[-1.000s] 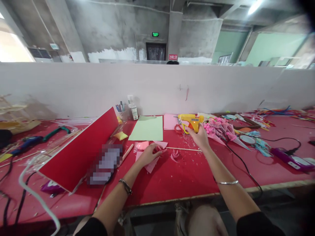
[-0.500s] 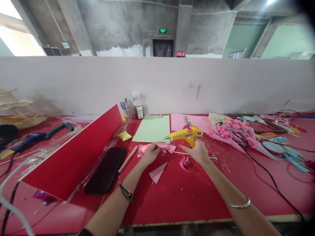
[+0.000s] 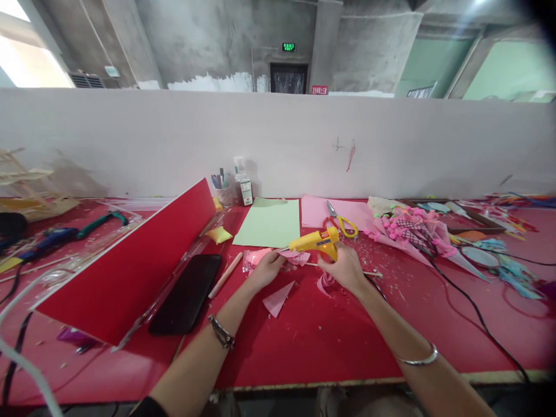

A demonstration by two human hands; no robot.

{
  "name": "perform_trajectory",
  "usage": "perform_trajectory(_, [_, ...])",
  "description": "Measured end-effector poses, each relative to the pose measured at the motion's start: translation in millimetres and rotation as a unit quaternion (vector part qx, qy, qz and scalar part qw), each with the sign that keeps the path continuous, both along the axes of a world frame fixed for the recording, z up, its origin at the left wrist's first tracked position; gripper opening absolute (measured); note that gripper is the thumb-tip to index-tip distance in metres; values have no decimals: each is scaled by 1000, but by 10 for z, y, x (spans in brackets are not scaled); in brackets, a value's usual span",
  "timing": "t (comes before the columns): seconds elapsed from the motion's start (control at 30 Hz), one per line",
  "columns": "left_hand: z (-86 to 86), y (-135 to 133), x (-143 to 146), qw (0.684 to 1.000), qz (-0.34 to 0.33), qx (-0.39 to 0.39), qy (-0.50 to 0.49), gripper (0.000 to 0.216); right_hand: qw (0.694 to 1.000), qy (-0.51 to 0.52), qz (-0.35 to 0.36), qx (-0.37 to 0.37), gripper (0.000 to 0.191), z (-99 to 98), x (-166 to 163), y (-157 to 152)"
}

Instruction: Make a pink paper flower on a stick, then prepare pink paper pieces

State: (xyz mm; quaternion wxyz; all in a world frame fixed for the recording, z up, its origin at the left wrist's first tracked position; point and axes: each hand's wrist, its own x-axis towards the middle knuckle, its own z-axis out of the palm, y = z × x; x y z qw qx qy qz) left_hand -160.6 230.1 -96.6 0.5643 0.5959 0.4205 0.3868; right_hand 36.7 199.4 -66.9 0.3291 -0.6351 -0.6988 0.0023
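My right hand [image 3: 344, 269] grips a yellow hot glue gun [image 3: 319, 241], its nozzle pointing left. The nozzle tip reaches my left hand [image 3: 268, 270], whose fingers are closed on the edge of a pink paper piece [image 3: 299, 256]. Part of that paper is hidden behind the fingers and the gun. Just below lie a pink paper triangle [image 3: 278, 299] and a curled pink paper strip [image 3: 326, 282] on the red table. A thin wooden stick [image 3: 370, 273] passes behind my right hand.
Left of my arm are a black phone-like slab [image 3: 186, 295] and a standing red board [image 3: 139, 260]. Green paper [image 3: 270, 223], pink sheets [image 3: 313, 213] and scissors [image 3: 346, 225] lie behind the hands. A pink pompom bouquet [image 3: 410, 229] and a black cable [image 3: 482, 318] are at right.
My right hand has brought the glue gun left and slightly down, so its nozzle now meets the paper at my left fingers. The scissors behind show more fully.
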Motion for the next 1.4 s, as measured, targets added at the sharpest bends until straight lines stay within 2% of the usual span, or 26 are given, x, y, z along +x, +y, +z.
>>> perform_trajectory(0.17, [34,-38,4,1000,-7,5,-1,21,999,-38,-7,-10,29,-15,5,7])
perform_trajectory(0.77, [80,-52,2,999,-45,15,17,29,998,-57,-1,-28,28,-13,49,15])
perform_trajectory(0.97, [79,-51,-10,998,-53,22,21,32,996,-76,-23,-35,28,-4,72,18])
perform_trajectory(1.23, [30,-22,-43,998,-43,29,35,32,995,-92,-28,-40,26,16,96,28])
perform_trajectory(1.4, [84,-46,-30,998,-37,23,50,28,994,-90,-32,-46,25,19,119,42])
